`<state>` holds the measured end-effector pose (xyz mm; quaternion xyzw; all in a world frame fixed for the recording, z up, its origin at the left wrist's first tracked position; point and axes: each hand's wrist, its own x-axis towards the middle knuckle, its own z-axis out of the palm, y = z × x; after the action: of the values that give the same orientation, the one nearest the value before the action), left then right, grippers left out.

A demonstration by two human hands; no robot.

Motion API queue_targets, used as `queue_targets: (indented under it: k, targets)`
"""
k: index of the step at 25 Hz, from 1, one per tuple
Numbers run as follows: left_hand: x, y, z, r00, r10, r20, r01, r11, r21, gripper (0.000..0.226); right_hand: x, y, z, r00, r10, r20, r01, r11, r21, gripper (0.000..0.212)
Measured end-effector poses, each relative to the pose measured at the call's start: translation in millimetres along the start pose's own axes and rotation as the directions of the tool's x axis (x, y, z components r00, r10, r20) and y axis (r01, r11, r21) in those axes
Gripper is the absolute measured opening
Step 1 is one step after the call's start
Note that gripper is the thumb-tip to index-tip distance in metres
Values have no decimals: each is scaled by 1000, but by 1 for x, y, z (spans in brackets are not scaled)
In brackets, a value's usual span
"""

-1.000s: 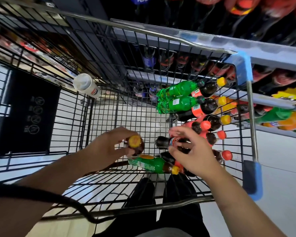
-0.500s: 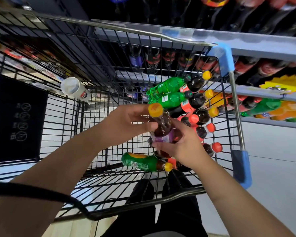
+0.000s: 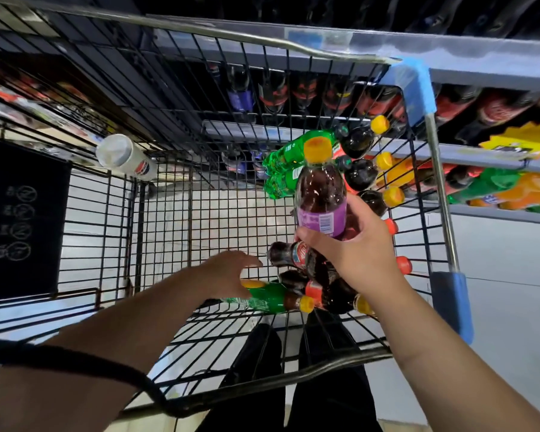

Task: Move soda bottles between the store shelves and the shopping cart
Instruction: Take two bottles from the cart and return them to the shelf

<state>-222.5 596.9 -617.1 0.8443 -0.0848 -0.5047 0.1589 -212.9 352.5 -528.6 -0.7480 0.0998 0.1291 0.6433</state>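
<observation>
My right hand [image 3: 359, 247] grips a dark soda bottle [image 3: 321, 194] with a purple label and yellow cap, held upright above the black wire shopping cart [image 3: 169, 219]. My left hand [image 3: 228, 272] hovers low in the cart with fingers spread, holding nothing, just above a green bottle [image 3: 262, 299] lying on the cart floor. Several more bottles lie along the cart's right side: green ones [image 3: 289, 151] at the far end, dark ones with yellow caps [image 3: 360, 174], and a red-labelled cola bottle [image 3: 290, 254] under my right wrist.
Store shelves [image 3: 480, 157] with rows of dark, red, green and orange soda bottles stand past the cart's far and right sides. A white-capped bottle [image 3: 125, 159] pokes through the cart's left wall. A black cord [image 3: 75, 360] crosses my left forearm.
My left hand has let go of the purple-labelled bottle and dropped back toward the cart floor. My right hand has taken that bottle and lifted it higher and to the right.
</observation>
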Motion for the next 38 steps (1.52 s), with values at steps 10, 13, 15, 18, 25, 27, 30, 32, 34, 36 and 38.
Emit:
queue_targets:
  k: [10,13,15,18,25,27,30,32,34,36,38]
  targets:
    - [24,12,52,986,168,-22,-157,955,250,57,-2,-2,1,999,-20,38,20,1000,-7,52]
    - [28,8,54,977,209,-34,-195,949,247,60,0,-1,-1,999,-2,38,3,1000,-23,50]
    - [26,1,54,969,240,-55,-220,946,238,62,0,-1,-2,999,11,33,-9,999,-52,54]
    - [16,-9,49,973,162,-163,-151,986,74,60,-1,-2,-2,998,43,35,-41,998,-54,59]
    - [-8,-7,-4,954,-153,-259,62,942,-329,93,0,-5,-1,993,121,13,-122,990,69,50]
    - [-19,0,-16,952,-150,-268,19,900,-436,93,1,-4,-1,987,159,6,-159,983,90,53]
    - [-36,18,-28,947,-116,-300,-77,825,-560,69,2,0,-2,971,230,70,-238,963,129,65]
    - [-47,32,-33,936,-100,-339,-136,784,-606,58,1,3,-2,955,249,163,-270,955,123,70]
    - [-57,44,-38,918,-94,-385,-187,753,-630,56,-2,3,-2,941,242,236,-264,962,64,73]
    - [-64,52,-39,901,-88,-425,-242,711,-661,55,-5,3,-3,947,205,247,-220,975,35,79]
    - [-69,56,-38,890,-101,-446,-278,655,-703,51,-7,5,-4,964,160,214,-174,984,46,78]
